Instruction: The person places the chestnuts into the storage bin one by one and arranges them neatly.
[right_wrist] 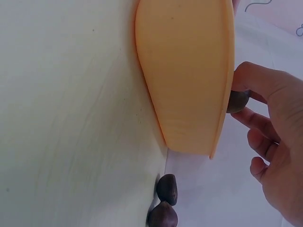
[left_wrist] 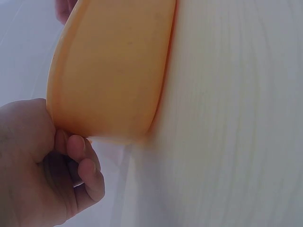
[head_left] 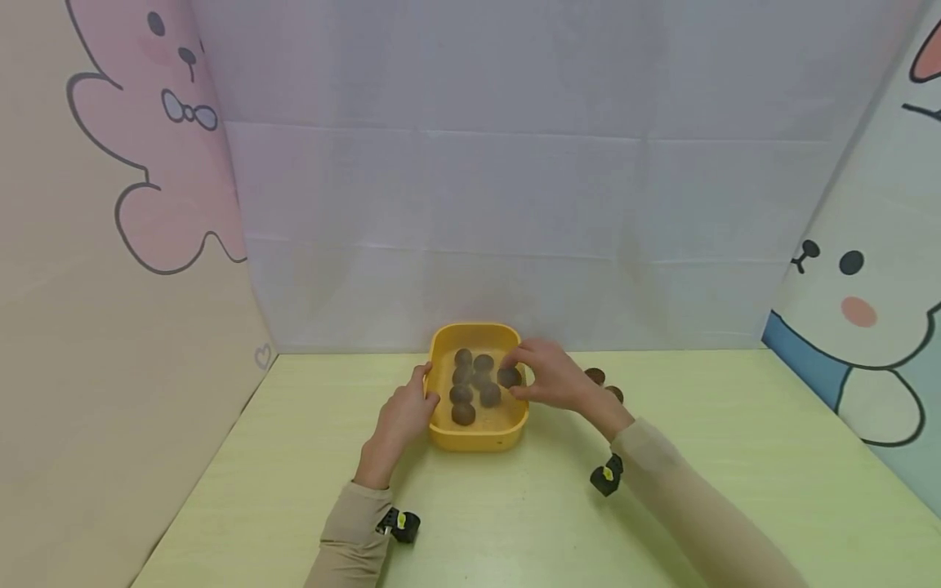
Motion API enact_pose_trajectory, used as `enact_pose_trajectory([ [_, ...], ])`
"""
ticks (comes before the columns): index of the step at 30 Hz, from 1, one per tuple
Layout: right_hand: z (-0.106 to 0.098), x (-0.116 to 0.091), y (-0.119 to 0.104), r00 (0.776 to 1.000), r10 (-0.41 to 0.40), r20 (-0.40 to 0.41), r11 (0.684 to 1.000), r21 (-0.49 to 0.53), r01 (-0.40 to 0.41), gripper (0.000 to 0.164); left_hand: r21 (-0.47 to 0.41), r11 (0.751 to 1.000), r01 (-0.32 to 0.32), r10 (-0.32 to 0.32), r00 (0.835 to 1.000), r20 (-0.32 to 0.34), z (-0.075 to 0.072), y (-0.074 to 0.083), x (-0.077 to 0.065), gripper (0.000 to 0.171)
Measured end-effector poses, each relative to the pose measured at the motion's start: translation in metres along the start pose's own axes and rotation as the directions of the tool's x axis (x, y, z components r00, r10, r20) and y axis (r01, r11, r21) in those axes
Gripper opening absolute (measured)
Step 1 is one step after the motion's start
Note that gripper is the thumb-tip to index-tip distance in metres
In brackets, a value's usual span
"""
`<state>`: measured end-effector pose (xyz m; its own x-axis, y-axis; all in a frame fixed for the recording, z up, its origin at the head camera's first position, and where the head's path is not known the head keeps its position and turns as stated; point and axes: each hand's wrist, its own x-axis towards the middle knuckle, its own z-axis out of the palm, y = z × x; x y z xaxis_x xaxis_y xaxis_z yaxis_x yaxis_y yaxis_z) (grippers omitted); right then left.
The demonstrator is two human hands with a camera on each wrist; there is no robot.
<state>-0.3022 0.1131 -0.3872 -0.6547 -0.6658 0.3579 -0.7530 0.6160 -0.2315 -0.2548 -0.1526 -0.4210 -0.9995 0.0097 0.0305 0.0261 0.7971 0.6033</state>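
On the pale tabletop (head_left: 294, 465), a yellow tray (head_left: 478, 442) stands upright; uneven pulling could tilt or slide it. The left hand (head_left: 400, 414) grips its left rim. The right hand (head_left: 555, 376) pinches one brown nut (head_left: 509, 377) at the right rim, where a loose pinch or a knock could drop it outside. Several nuts (head_left: 461, 394) lie within; two outer nuts (head_left: 595, 376), partly behind the right wrist, could roll if brushed.
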Motion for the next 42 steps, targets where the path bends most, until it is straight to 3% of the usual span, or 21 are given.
enact_pose_trajectory([
  [6,0.009,0.008,-0.012,0.994,0.024,0.103,1.0,-0.014,-0.023,0.032,-0.009,1.0,-0.011,0.011,1.0,0.002,-0.001,0.0,-0.001,0.057],
  [18,0.021,0.016,-0.026,0.976,0.038,0.213,0.999,0.022,-0.044,0.028,-0.008,1.0,-0.015,0.015,1.0,-0.004,-0.001,-0.001,-0.002,0.057],
  [28,0.027,0.021,-0.035,0.938,0.007,0.348,1.0,-0.008,-0.004,0.022,-0.005,1.0,-0.008,0.008,1.0,0.0,-0.001,0.0,-0.001,0.057],
  [33,0.027,0.02,-0.035,0.949,-0.002,0.314,1.0,-0.01,0.006,0.015,-0.001,1.0,-0.001,0.001,1.0,-0.005,-0.001,0.001,0.0,0.057],
  [38,0.021,0.014,-0.029,0.98,-0.017,0.199,0.998,0.064,0.004,0.007,-0.005,1.0,0.0,0.0,1.0,-0.011,0.0,0.0,-0.001,0.057],
  [42,0.008,0.003,-0.023,0.992,0.028,0.119,0.993,0.112,-0.041,0.015,-0.008,1.0,-0.02,0.02,1.0,-0.013,0.0,-0.001,-0.002,0.055],
])
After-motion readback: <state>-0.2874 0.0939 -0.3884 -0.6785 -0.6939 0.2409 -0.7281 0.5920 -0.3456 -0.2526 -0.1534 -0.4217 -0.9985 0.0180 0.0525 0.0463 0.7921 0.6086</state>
